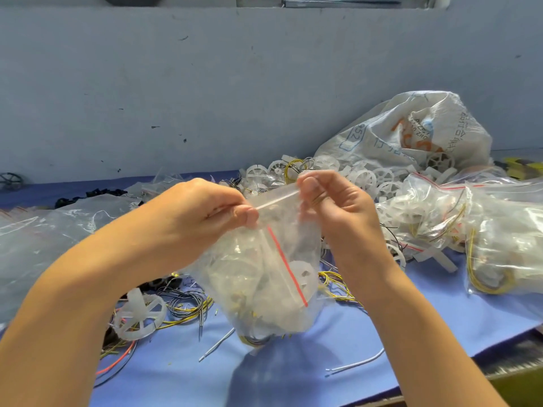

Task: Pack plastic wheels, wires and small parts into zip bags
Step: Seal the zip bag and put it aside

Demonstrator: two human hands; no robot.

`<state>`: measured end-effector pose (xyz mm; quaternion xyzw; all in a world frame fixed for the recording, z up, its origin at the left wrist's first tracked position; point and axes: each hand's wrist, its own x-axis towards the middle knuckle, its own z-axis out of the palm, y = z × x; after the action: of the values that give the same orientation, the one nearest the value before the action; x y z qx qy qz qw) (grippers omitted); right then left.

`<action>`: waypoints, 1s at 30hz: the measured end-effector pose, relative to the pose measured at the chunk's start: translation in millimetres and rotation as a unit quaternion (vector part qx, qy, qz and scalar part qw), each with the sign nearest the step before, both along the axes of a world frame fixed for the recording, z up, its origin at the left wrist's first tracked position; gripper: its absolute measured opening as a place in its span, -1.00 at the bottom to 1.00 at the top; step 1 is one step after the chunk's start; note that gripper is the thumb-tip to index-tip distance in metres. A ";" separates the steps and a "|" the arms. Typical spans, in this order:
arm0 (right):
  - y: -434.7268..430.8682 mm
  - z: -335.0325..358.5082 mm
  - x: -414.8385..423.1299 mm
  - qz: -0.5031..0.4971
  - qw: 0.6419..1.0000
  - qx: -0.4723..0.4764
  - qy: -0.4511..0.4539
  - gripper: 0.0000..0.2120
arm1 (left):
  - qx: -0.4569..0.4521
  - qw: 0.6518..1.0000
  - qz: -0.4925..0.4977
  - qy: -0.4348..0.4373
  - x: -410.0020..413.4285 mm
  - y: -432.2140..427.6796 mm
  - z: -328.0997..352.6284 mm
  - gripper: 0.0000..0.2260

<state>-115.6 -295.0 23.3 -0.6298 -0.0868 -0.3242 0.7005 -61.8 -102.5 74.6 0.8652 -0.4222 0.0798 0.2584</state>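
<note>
A clear zip bag (264, 277) with a red line hangs in the air above the blue table (293, 371). White plastic wheels and yellow wires show through its film. My left hand (205, 210) pinches the left end of the bag's zip strip. At the strip's right end, my right hand (332, 198) pinches it between thumb and fingers. A loose white wheel (141, 315) lies on a tangle of yellow, black and red wires (182, 306) below my left forearm.
Several filled zip bags (470, 236) are heaped at the right. Behind them a large woven sack (411, 133) spills white wheels (367, 174). Empty clear bags (53, 230) lie at the left. Short white wires (355, 362) rest near the front edge. A grey wall rises behind.
</note>
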 end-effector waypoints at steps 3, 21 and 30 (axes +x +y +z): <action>-11.0 0.5 0.3 0.016 0.997 0.074 0.016 -0.89 | 0.004 1.000 0.014 0.017 3.1 10.5 -1.4 -0.73; -18.2 6.3 -3.6 0.091 0.965 0.245 -0.012 -0.91 | -0.146 0.975 -0.048 0.161 22.2 -4.8 -37.8 -0.72; -20.3 9.0 -4.3 0.063 0.969 0.239 0.007 -0.76 | -0.255 0.948 -0.073 0.177 20.0 -11.6 -39.0 -0.85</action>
<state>-119.9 -315.2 32.3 -0.4396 -0.0418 -0.2861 0.8504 -41.8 -114.1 35.6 0.7377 -0.3971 0.0113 0.5458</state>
